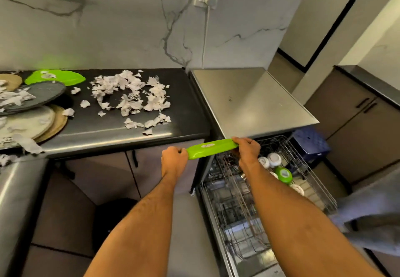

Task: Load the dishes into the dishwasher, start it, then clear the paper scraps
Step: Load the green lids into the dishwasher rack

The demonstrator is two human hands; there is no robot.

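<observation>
Gripping a green plate edge-on by opposite rims, the left hand and right hand curl their fingers tight around it above the open dishwasher's wire rack. It likely loads best stood upright between free tines, clear of the cups there. Paper scraps litter the counter. The plate's small white sticker is unreadable.
</observation>
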